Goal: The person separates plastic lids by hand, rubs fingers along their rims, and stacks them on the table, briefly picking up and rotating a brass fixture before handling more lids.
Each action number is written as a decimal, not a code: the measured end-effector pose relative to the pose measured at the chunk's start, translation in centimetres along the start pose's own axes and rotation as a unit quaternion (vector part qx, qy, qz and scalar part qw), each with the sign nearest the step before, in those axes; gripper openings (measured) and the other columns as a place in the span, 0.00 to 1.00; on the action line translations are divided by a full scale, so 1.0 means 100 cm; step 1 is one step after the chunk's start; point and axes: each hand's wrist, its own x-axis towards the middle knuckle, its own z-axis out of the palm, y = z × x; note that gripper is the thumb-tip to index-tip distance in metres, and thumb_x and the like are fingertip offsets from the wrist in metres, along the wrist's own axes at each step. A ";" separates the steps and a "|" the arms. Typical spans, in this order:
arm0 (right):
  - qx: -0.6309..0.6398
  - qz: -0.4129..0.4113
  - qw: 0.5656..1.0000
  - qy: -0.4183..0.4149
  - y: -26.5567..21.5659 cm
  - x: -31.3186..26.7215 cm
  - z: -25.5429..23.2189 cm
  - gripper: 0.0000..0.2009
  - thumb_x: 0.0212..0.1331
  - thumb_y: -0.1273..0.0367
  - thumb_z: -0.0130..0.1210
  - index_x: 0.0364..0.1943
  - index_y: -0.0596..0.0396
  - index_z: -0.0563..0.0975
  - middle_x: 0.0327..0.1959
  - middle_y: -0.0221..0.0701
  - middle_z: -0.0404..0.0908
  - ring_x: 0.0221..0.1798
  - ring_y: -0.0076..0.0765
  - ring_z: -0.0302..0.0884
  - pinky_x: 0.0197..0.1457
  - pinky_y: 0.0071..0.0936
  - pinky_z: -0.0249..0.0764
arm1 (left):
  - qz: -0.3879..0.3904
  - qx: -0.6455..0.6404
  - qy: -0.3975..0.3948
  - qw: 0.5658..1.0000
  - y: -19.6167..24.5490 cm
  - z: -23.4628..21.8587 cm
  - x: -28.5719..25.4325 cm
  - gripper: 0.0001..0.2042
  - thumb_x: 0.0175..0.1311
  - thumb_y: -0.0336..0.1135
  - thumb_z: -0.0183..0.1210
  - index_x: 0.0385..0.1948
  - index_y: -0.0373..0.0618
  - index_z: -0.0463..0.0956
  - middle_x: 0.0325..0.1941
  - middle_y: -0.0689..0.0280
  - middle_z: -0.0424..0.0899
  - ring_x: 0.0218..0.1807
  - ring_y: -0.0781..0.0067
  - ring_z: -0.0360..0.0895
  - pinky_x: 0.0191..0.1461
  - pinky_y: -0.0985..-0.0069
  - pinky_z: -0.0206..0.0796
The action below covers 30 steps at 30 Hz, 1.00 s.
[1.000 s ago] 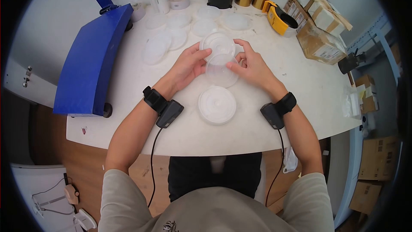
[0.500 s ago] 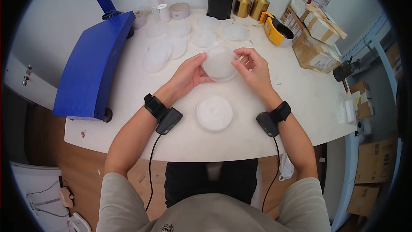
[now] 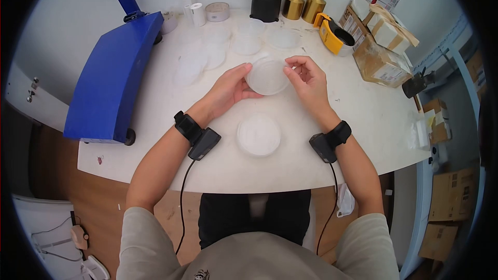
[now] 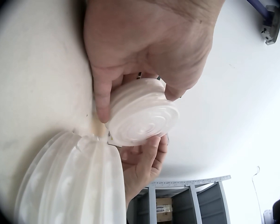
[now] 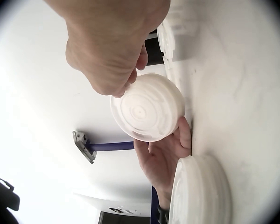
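Note:
Several translucent round lids are gripped together as a small stack (image 3: 268, 77) by the left hand (image 3: 228, 89), thumb at the near rim and fingers around the side. At the stack's right edge the right hand (image 3: 309, 84) pinches the rim between thumb and fingers. The left wrist view shows the held stack (image 4: 142, 114) tilted, with the left hand (image 4: 144, 46) above it and the right hand (image 4: 144, 163) below. A second stack of lids (image 3: 259, 135) lies on the table nearer the body; its layered edge (image 5: 200, 191) shows in the right wrist view.
Loose translucent lids (image 3: 189, 67) lie spread over the back of the white table (image 3: 155, 161). A blue platform (image 3: 111, 78) stands at left. Along the back are white rolls (image 3: 197, 14), a black container (image 3: 265, 6), gold objects (image 3: 313, 6), yellow tape dispenser (image 3: 332, 35) and boxes (image 3: 381, 57).
Over the last second, the lid that hung below the others in the hands has come into line with the held stack. Both hands stay at its sides.

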 end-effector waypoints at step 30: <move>-0.049 0.024 0.998 0.018 -0.009 0.000 0.002 0.10 0.57 0.71 0.63 0.42 0.58 0.79 0.31 0.26 0.81 0.27 0.16 0.71 0.31 0.16 0.70 | 0.012 0.041 -0.013 0.999 -0.005 -0.004 0.002 0.21 0.73 0.40 0.52 0.63 0.41 0.65 0.60 0.61 0.75 0.59 0.70 0.77 0.59 0.69 0.75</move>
